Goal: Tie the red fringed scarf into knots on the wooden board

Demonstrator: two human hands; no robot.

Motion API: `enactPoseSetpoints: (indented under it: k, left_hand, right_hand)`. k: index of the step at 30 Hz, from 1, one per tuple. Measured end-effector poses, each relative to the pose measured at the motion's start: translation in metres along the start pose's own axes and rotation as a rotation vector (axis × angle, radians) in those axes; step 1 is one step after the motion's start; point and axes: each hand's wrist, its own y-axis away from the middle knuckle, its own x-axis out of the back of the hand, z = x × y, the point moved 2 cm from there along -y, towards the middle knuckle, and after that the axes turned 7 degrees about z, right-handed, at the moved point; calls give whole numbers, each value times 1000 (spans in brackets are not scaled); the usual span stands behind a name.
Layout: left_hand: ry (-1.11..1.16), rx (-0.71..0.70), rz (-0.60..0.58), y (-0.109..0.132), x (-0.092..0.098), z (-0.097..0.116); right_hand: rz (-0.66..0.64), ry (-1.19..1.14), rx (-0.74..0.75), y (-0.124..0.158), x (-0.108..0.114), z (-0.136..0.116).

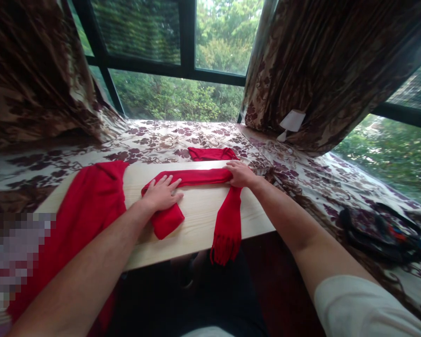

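Observation:
A red scarf (204, 177) lies in a narrow strip across the pale wooden table (196, 210). My left hand (162, 193) rests on its left part with fingers spread, and a folded section sticks out below that hand. At the strip's right end is my right hand (241, 174), its fingers bent over the cloth. From there a fringed end of the scarf hangs past the table's front edge. More red cloth (94, 192) covers the table's left side and drapes down beside my left forearm.
Beyond the table, a folded red cloth (212, 153) lies on the floral-covered ledge (161, 135). A small white lamp (292, 121) stands at the back right. A black bag (379, 234) lies to the right. Patterned curtains flank the windows.

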Motion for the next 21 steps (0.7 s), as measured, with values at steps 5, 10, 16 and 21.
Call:
enactPoseSetpoints:
  k: [5, 10, 16, 21]
  left_hand:
    - [2, -11, -20, -1, 0, -1]
    - [6, -8, -9, -1, -3, -2]
    - [5, -8, -2, 0, -8, -1]
    - [8, -4, 3, 1, -6, -1]
  right_hand:
    - [-77, -85, -127, -10, -4, 8]
    - [191, -155, -606, -8, 11, 17]
    - [-238, -479, -738, 11, -2, -6]
    - [-206, -381, -284, 29, 4, -42]
